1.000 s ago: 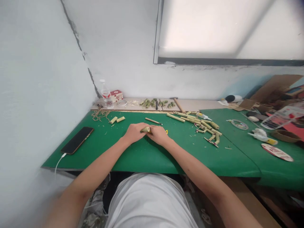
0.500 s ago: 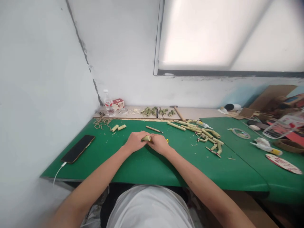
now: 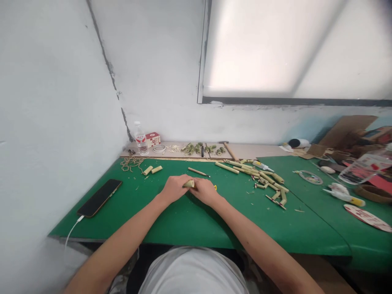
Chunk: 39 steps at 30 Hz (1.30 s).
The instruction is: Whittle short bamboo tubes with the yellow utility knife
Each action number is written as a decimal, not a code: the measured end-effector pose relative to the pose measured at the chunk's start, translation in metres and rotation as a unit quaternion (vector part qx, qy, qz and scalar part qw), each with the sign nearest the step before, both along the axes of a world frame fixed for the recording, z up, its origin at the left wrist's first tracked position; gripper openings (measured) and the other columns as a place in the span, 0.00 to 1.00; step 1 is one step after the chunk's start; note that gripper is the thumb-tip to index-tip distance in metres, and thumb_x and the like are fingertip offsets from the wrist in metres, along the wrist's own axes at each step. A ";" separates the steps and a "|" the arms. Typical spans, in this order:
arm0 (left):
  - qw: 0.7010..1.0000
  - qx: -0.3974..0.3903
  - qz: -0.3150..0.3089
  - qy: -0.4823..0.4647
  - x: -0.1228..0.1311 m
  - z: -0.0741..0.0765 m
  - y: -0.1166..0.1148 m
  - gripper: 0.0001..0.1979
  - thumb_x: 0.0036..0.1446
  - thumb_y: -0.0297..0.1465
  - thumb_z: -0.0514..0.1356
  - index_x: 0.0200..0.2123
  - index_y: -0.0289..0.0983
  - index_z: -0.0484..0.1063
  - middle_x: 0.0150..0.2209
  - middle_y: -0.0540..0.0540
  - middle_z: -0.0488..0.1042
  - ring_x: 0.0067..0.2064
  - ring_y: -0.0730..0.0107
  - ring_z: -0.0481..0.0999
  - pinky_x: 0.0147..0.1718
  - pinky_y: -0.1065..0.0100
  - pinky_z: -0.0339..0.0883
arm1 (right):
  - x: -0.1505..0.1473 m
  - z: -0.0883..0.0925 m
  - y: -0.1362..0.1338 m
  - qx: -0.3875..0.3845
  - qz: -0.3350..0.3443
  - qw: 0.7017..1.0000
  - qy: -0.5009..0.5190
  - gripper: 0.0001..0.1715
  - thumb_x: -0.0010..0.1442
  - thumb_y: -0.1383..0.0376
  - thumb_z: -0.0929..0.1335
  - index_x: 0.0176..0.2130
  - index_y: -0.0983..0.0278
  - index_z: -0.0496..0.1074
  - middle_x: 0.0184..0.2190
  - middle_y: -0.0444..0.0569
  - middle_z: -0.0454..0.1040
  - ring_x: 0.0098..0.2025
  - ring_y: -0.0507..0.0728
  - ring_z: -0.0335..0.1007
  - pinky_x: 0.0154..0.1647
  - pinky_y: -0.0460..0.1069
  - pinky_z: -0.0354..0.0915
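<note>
My left hand (image 3: 175,188) is closed around a short, pale green bamboo tube (image 3: 189,184), whose hollow end points toward me. Right against it, my right hand (image 3: 206,192) is closed with its fingertips at the tube. A yellow end of a tool (image 3: 215,188) sticks out past the right hand; the rest is hidden in the grip, so its kind does not show. Beyond the hands a slim wooden-handled tool (image 3: 198,172) with a dark tip lies on the green mat (image 3: 171,228). Two cut bamboo pieces (image 3: 157,169) lie to the left.
Bamboo sticks and pieces (image 3: 260,175) are heaped at right, near glue tubes (image 3: 344,196). A phone (image 3: 99,198) with a white cable lies at left. Along the back are a water bottle (image 3: 141,139), a red-and-white box (image 3: 153,139), cut bamboo pieces (image 3: 192,148) and a hammer (image 3: 231,151).
The camera view has shifted slightly, so the scene sits a little lower. Both hands keep their hold on the bamboo tube and the tool, with hardly any other movement.
</note>
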<state>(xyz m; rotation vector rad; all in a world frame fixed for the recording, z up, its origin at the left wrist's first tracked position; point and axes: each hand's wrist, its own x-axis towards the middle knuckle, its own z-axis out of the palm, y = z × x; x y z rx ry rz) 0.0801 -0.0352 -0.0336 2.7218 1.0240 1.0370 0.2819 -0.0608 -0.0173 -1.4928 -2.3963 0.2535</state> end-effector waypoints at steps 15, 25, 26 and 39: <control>1.000 0.015 0.018 -0.001 0.000 -0.004 0.001 0.09 0.65 0.26 0.63 0.45 0.40 0.81 0.42 0.45 0.87 0.41 0.61 0.86 0.42 0.66 0.76 | 0.001 -0.003 0.001 0.003 0.006 1.000 0.021 0.11 0.73 0.63 0.68 0.50 0.61 0.81 0.51 0.53 0.86 0.50 0.61 0.81 0.44 0.48 0.61; 1.000 -0.009 0.016 -0.014 0.000 -0.002 0.000 0.14 0.62 0.24 0.64 0.49 0.42 0.82 0.48 0.46 0.89 0.48 0.59 0.88 0.47 0.64 0.79 | 0.001 -0.002 0.001 -0.003 0.005 1.000 0.016 0.14 0.74 0.61 0.68 0.53 0.61 0.81 0.53 0.54 0.86 0.50 0.62 0.81 0.45 0.49 0.62; 1.000 -0.012 0.014 -0.014 0.000 -0.002 0.000 0.15 0.62 0.24 0.64 0.50 0.42 0.82 0.49 0.47 0.89 0.49 0.59 0.89 0.48 0.64 0.79 | 0.001 -0.002 0.001 -0.003 0.004 1.000 0.014 0.14 0.73 0.61 0.68 0.53 0.62 0.81 0.53 0.54 0.85 0.50 0.62 0.82 0.45 0.49 0.62; 1.000 -0.011 0.006 -0.002 0.000 0.000 0.000 0.13 0.65 0.26 0.62 0.49 0.42 0.82 0.46 0.45 0.88 0.46 0.60 0.88 0.46 0.65 0.79 | -0.001 -0.002 0.000 0.002 0.001 1.000 -0.002 0.11 0.72 0.63 0.69 0.50 0.62 0.82 0.53 0.53 0.86 0.50 0.61 0.82 0.44 0.49 0.62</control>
